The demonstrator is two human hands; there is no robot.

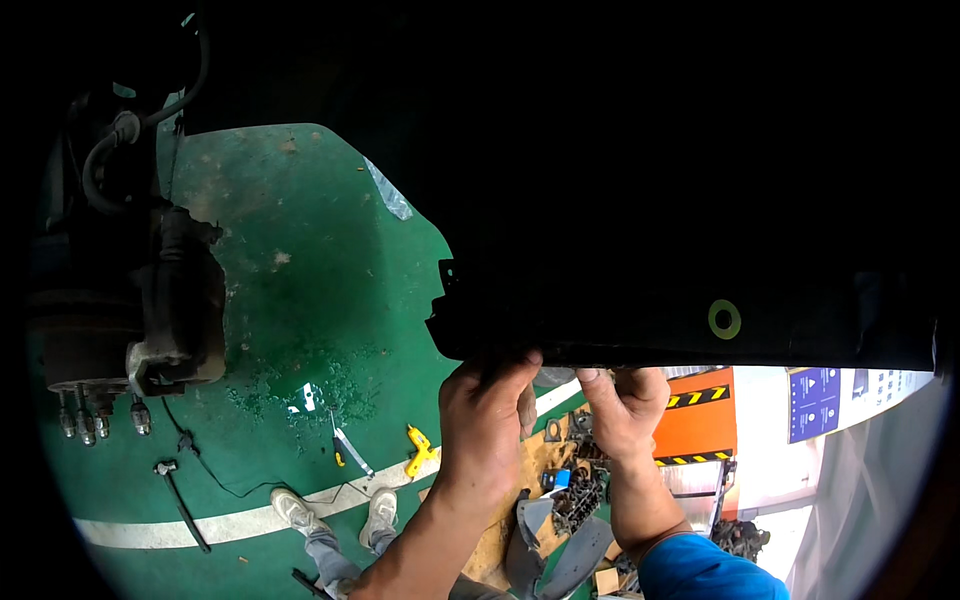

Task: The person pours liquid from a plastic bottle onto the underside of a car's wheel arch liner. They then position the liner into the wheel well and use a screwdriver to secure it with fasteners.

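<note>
A large dark panel [640, 335], like the lower edge of a vehicle body, spans the view above my hands. My left hand [480, 415] is closed at its lower edge, thumb against the rim and other fingers partly lost in shadow. To its right, my right hand [627, 415] also grips the edge, its thumb up and fingers curled. A ring-shaped yellow-green mark [725, 319] shows on the panel above and to the right of that hand. Dark brackets [447, 275] jut from the panel's left end. Deep shadow hides most of the panel.
At left hangs a wheel hub [95, 350] with studs and a brake caliper [185, 320]. On the green floor lie a hammer [182, 505], a yellow glue gun [419, 450], and glass-like fragments [340, 385]. Cardboard [490, 560] with metal parts lies below my hands.
</note>
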